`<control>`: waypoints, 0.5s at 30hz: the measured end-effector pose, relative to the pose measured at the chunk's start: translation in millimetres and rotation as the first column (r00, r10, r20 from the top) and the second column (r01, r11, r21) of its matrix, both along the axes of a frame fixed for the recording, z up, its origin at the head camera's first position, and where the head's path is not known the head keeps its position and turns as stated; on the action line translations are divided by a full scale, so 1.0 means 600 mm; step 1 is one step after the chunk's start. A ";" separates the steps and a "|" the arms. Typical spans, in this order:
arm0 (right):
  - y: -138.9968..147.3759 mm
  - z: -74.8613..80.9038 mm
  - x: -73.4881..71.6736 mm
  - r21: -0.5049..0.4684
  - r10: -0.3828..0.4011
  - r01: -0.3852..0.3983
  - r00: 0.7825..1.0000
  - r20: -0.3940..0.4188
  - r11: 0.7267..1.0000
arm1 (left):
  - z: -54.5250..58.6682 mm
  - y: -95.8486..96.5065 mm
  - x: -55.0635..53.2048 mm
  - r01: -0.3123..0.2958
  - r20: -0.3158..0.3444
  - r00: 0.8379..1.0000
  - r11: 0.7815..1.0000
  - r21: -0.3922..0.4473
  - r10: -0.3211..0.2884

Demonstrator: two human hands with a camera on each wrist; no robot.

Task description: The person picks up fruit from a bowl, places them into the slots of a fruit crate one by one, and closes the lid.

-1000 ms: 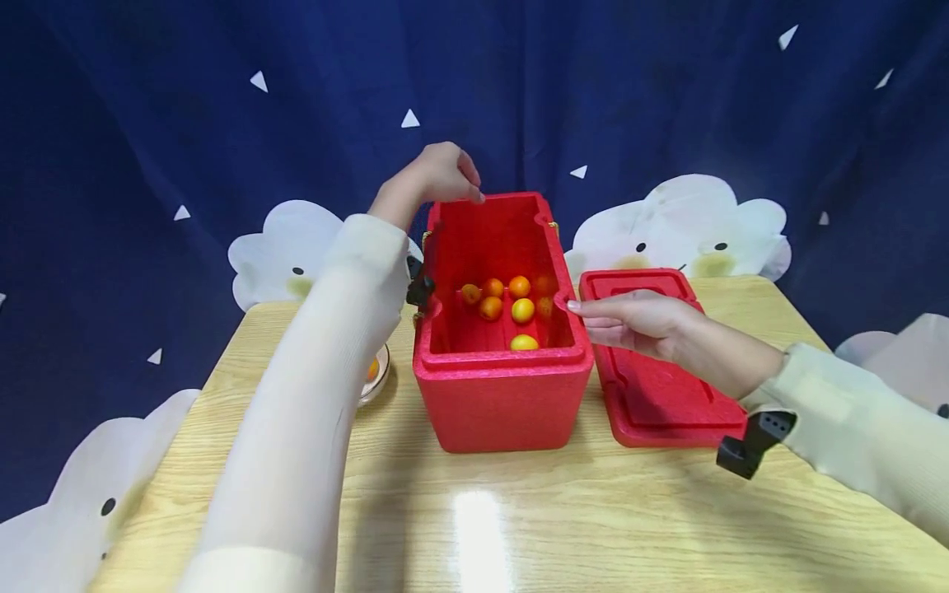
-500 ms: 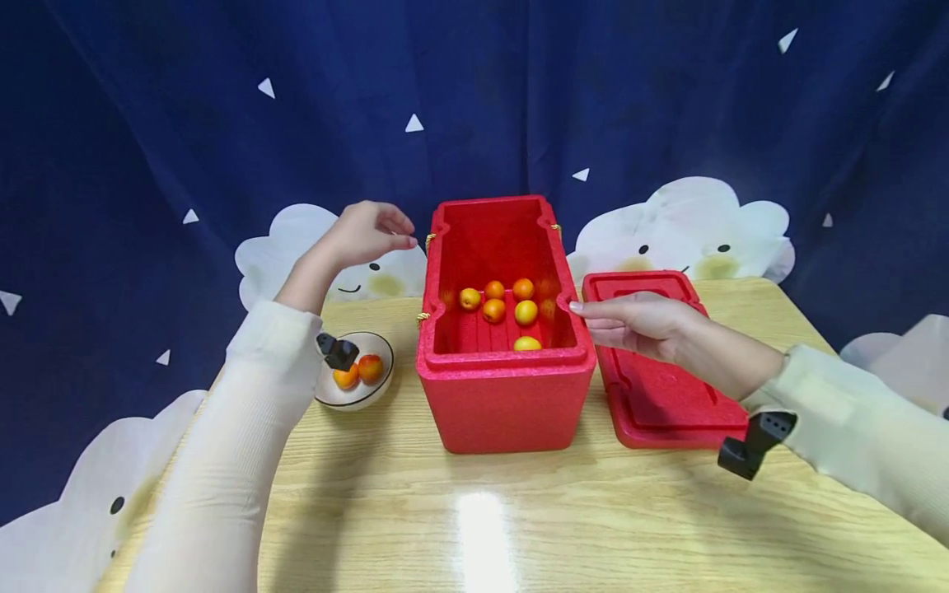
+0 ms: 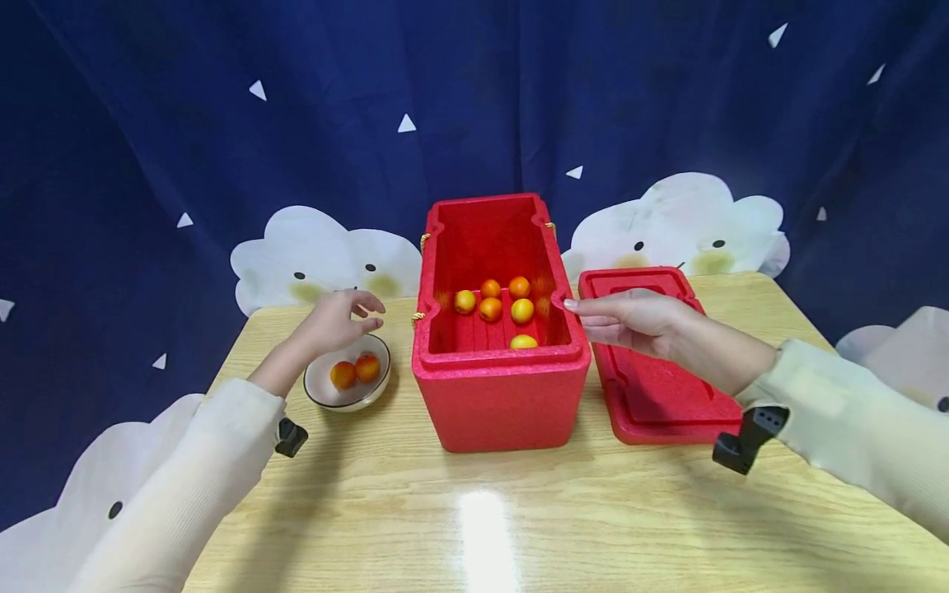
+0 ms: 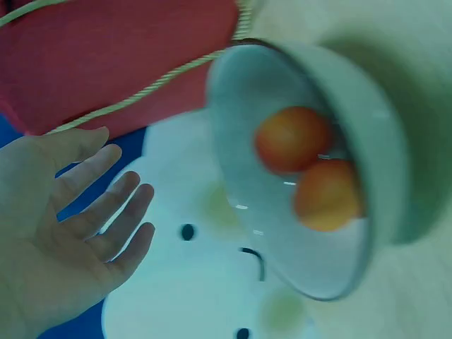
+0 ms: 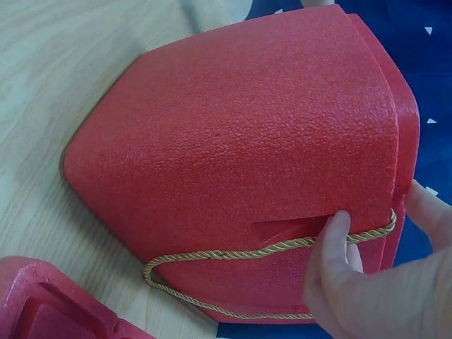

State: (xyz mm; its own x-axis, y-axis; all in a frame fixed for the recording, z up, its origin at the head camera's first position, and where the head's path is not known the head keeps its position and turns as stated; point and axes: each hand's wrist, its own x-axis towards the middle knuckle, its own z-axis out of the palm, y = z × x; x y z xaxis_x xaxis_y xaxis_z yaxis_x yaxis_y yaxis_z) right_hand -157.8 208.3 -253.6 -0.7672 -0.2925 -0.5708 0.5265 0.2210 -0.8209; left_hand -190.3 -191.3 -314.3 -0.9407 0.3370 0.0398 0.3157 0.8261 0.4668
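Observation:
My left hand [image 3: 337, 321] is above the far side of a white dark-rimmed bowl [image 3: 315, 387], fingers spread and apart from the fruit. Two orange-red fruits lie in the bowl, a left one [image 3: 343, 375] and a right one [image 3: 366, 367]; the left wrist view shows both fruits [image 4: 293, 139] and the bare palm. A lidless red foam box [image 3: 504, 408] stands mid-table, holding several small orange and yellow fruits [image 3: 490, 310]. My right hand [image 3: 638, 321] holds the box's right wall, its thumb at the rim and fingers against the outside, by a gold cord [image 5: 233, 254].
The red lid [image 3: 675, 395] lies on the wooden table [image 3: 371, 511] to the right of the box, partly under my right forearm. A dark blue curtain [image 3: 474, 91] with white cloud shapes [image 3: 319, 255] hangs behind the table.
My left hand has moved from over the box's far left corner leftward and down to the bowl, bringing the bowl's fruits into full view. My right hand stays at the box wall.

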 end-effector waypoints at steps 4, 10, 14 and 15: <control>0.000 0.000 0.000 -0.008 -0.006 0.006 1.000 0.000 1.000 | -0.026 -0.014 0.014 -0.009 0.047 0.999 0.999 -0.032 0.011; 0.001 0.000 0.002 -0.027 -0.014 0.014 1.000 0.006 1.000 | -0.057 -0.031 0.029 -0.022 0.146 0.988 0.989 -0.146 0.044; 0.002 0.001 0.003 -0.039 -0.019 0.020 1.000 0.010 0.999 | -0.070 -0.043 0.036 0.010 0.161 0.987 0.975 -0.220 0.026; 0.002 0.001 0.004 -0.043 -0.022 0.023 1.000 0.012 0.999 | -0.072 -0.045 0.037 0.017 0.160 0.987 0.972 -0.233 0.022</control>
